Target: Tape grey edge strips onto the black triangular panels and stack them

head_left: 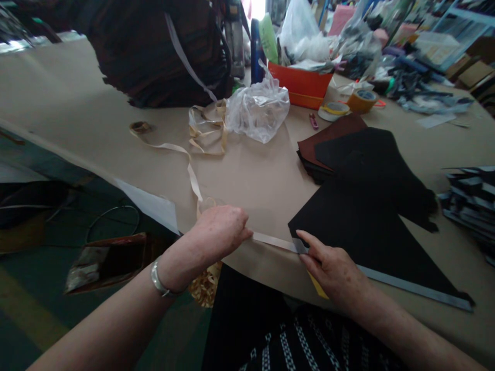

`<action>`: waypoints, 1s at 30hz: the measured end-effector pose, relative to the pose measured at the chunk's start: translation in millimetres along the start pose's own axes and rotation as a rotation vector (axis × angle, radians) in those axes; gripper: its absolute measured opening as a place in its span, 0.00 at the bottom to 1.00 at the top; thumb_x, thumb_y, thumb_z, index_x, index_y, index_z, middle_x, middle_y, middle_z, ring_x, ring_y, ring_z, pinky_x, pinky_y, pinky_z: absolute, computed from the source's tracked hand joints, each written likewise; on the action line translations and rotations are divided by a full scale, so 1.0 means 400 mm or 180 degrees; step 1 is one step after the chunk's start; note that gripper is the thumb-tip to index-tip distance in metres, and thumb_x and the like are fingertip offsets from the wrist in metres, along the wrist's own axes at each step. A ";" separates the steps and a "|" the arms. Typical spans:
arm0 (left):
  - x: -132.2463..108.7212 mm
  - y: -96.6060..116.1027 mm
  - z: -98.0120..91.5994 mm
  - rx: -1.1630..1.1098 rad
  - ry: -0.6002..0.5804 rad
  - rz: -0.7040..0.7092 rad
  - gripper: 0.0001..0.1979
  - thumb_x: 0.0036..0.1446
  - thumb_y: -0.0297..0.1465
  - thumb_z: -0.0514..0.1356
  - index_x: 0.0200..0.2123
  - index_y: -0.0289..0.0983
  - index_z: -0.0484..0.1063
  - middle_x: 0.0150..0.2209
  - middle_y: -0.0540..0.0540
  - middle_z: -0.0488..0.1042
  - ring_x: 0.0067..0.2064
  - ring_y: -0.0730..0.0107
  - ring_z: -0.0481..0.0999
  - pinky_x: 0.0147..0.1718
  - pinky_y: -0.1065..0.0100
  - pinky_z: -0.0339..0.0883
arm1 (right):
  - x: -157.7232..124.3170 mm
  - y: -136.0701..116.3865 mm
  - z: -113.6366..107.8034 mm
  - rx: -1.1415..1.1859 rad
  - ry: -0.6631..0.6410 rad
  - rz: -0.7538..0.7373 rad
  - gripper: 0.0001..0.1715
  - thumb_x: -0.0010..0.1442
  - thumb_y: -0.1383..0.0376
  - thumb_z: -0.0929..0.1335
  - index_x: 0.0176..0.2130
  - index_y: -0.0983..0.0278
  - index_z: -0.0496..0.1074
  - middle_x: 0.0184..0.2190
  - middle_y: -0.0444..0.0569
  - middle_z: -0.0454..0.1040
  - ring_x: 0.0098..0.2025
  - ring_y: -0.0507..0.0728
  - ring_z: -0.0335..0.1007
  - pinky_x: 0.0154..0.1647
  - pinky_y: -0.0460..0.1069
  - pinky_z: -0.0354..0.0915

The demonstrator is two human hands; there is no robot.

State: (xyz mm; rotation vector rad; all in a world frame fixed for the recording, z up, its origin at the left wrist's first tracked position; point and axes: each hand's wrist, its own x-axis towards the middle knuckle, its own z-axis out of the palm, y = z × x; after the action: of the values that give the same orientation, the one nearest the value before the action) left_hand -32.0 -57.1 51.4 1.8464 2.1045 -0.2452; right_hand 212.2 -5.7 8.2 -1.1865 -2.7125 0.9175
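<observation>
My left hand (222,229) is closed at the near table edge, pinching one end of a narrow pale strip (274,242) stretched taut toward the right. My right hand (334,268) grips the strip's other end between thumb and forefinger, at the left corner of a flat black sheet (356,206). A grey band (417,289) runs along the sheet's near edge, partly behind that hand. Something yellow (319,287) shows under my right hand. A curling cream ribbon (191,178) trails across the table behind my left hand.
A dark stack (162,56) stands at the back left, near a crumpled clear bag (259,111) and a red box (299,85). Tape rolls (361,100) lie behind brown sheets (328,141). Striped pieces (472,201) are at right; an open carton (110,263) is on the floor.
</observation>
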 end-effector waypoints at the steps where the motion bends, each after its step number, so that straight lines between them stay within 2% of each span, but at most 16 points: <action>1: -0.001 0.000 0.000 0.0002 -0.0011 -0.0016 0.16 0.53 0.40 0.55 0.24 0.36 0.76 0.23 0.40 0.75 0.26 0.59 0.73 0.26 0.63 0.60 | -0.001 0.000 0.005 -0.0129 0.0019 -0.0031 0.28 0.62 0.63 0.58 0.60 0.65 0.63 0.32 0.51 0.79 0.31 0.58 0.76 0.32 0.52 0.66; 6: -0.001 -0.001 0.002 0.0026 -0.0026 -0.0056 0.16 0.54 0.41 0.55 0.25 0.37 0.77 0.23 0.41 0.74 0.26 0.62 0.72 0.25 0.65 0.58 | -0.003 -0.011 0.022 -0.0905 0.0229 -0.0075 0.22 0.62 0.64 0.60 0.54 0.63 0.68 0.24 0.49 0.78 0.24 0.60 0.75 0.22 0.50 0.63; 10: -0.005 0.003 0.004 0.0025 -0.0035 -0.0026 0.16 0.55 0.38 0.54 0.25 0.36 0.76 0.22 0.43 0.73 0.24 0.66 0.69 0.24 0.66 0.55 | -0.003 -0.027 0.022 -0.1123 0.0252 -0.0098 0.19 0.62 0.65 0.60 0.52 0.62 0.68 0.22 0.47 0.77 0.23 0.60 0.75 0.20 0.49 0.60; 12: -0.028 0.016 -0.007 -0.0099 0.0011 0.0089 0.16 0.56 0.36 0.53 0.24 0.36 0.74 0.21 0.44 0.71 0.24 0.68 0.68 0.24 0.67 0.54 | -0.002 -0.034 0.018 -0.1168 0.0160 -0.0079 0.18 0.62 0.66 0.61 0.51 0.62 0.68 0.23 0.47 0.77 0.23 0.59 0.75 0.20 0.48 0.59; 15: -0.100 0.059 -0.043 -0.0884 -0.0211 0.0724 0.16 0.59 0.36 0.53 0.23 0.37 0.71 0.22 0.48 0.70 0.25 0.72 0.67 0.25 0.69 0.56 | 0.001 -0.040 0.012 -0.1168 -0.0022 -0.0061 0.19 0.62 0.68 0.60 0.52 0.62 0.67 0.24 0.48 0.78 0.25 0.58 0.76 0.21 0.47 0.58; 17: -0.154 0.094 -0.069 -0.1566 -0.0603 0.1327 0.15 0.61 0.36 0.55 0.23 0.38 0.70 0.25 0.50 0.71 0.27 0.74 0.69 0.27 0.72 0.59 | 0.005 -0.042 0.011 -0.1167 -0.0123 -0.0033 0.19 0.63 0.68 0.59 0.52 0.62 0.67 0.24 0.49 0.78 0.25 0.57 0.76 0.22 0.47 0.58; 19: -0.189 0.118 -0.080 -0.1886 -0.0692 0.1479 0.15 0.61 0.36 0.55 0.23 0.39 0.68 0.27 0.51 0.71 0.29 0.74 0.69 0.29 0.73 0.60 | 0.008 -0.045 0.010 -0.1136 -0.0172 0.0019 0.19 0.63 0.68 0.59 0.52 0.62 0.67 0.24 0.49 0.78 0.26 0.57 0.75 0.22 0.46 0.58; 22: -0.190 0.113 -0.061 -0.1973 -0.0396 0.1127 0.15 0.61 0.35 0.55 0.21 0.38 0.64 0.26 0.51 0.68 0.28 0.74 0.66 0.28 0.72 0.58 | 0.004 -0.041 -0.005 -0.0774 -0.0194 -0.0013 0.24 0.62 0.68 0.60 0.57 0.64 0.64 0.27 0.51 0.78 0.28 0.57 0.75 0.26 0.47 0.60; 25: -0.153 0.070 -0.031 -0.2078 0.0057 0.0710 0.17 0.58 0.36 0.55 0.18 0.37 0.60 0.21 0.52 0.63 0.25 0.74 0.61 0.25 0.71 0.55 | -0.019 -0.008 -0.056 -0.0012 0.0005 -0.0058 0.29 0.62 0.66 0.61 0.62 0.67 0.59 0.29 0.49 0.78 0.30 0.55 0.74 0.30 0.47 0.62; 27: -0.129 0.045 -0.020 -0.2315 0.0284 0.0412 0.18 0.55 0.39 0.56 0.17 0.38 0.60 0.19 0.53 0.59 0.23 0.74 0.58 0.22 0.71 0.53 | -0.043 0.041 -0.112 0.0482 0.0236 0.0022 0.23 0.63 0.63 0.61 0.56 0.66 0.65 0.28 0.46 0.76 0.29 0.53 0.72 0.30 0.47 0.62; 29: -0.115 0.034 -0.013 -0.2716 0.0337 0.0139 0.19 0.52 0.42 0.57 0.16 0.38 0.63 0.17 0.53 0.58 0.22 0.74 0.57 0.20 0.72 0.54 | -0.070 0.113 -0.175 0.0856 0.0513 0.0205 0.15 0.63 0.59 0.62 0.44 0.64 0.72 0.27 0.45 0.74 0.28 0.52 0.69 0.29 0.46 0.61; 30: -0.109 0.034 -0.010 -0.2966 0.0342 -0.0009 0.19 0.51 0.44 0.58 0.16 0.38 0.65 0.17 0.52 0.59 0.22 0.74 0.58 0.20 0.72 0.54 | -0.082 0.156 -0.205 0.1037 0.0685 0.0331 0.14 0.63 0.57 0.62 0.39 0.64 0.71 0.28 0.46 0.74 0.28 0.51 0.69 0.29 0.45 0.62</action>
State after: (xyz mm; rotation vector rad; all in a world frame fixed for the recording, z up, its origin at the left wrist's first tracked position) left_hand -14.4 -94.4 71.9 1.2841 1.7884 0.7291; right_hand 298.1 46.3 48.8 -1.2802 -2.2482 1.1187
